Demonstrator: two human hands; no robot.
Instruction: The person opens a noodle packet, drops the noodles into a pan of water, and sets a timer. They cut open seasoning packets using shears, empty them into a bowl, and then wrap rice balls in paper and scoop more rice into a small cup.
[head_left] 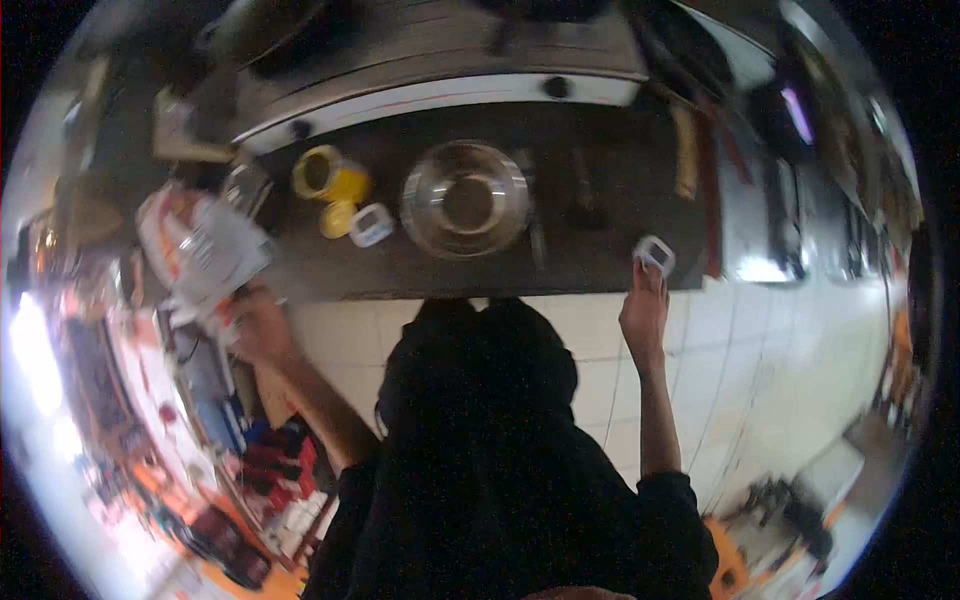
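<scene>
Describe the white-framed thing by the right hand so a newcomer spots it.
On the dark counter, find the metal bowl, then go right to the right hand near the counter's edge. At its fingertips is the white-framed item, dark in the middle. Its look-alike lies left of the bowl, beside the yellow container.

**Kitchen clutter crowds round a dark counter**

From where I stand, the dark counter [480, 278] runs along a stove, whose pale front strip [440, 97] borders its far edge and carries two dark knobs [556, 87]. Beyond the counter's far left sits a round, dark pan [262, 30], blurred. At its right end lie a tan strip [686, 150] and, just beside that, a dark red one [711, 205]. Farther right, a purple streak of light [797, 114] glows above a shiny surface [765, 268]. Pale floor tiles [780, 350] spread below the counter; down to its left I see red items [285, 465], too blurred to name.
</scene>
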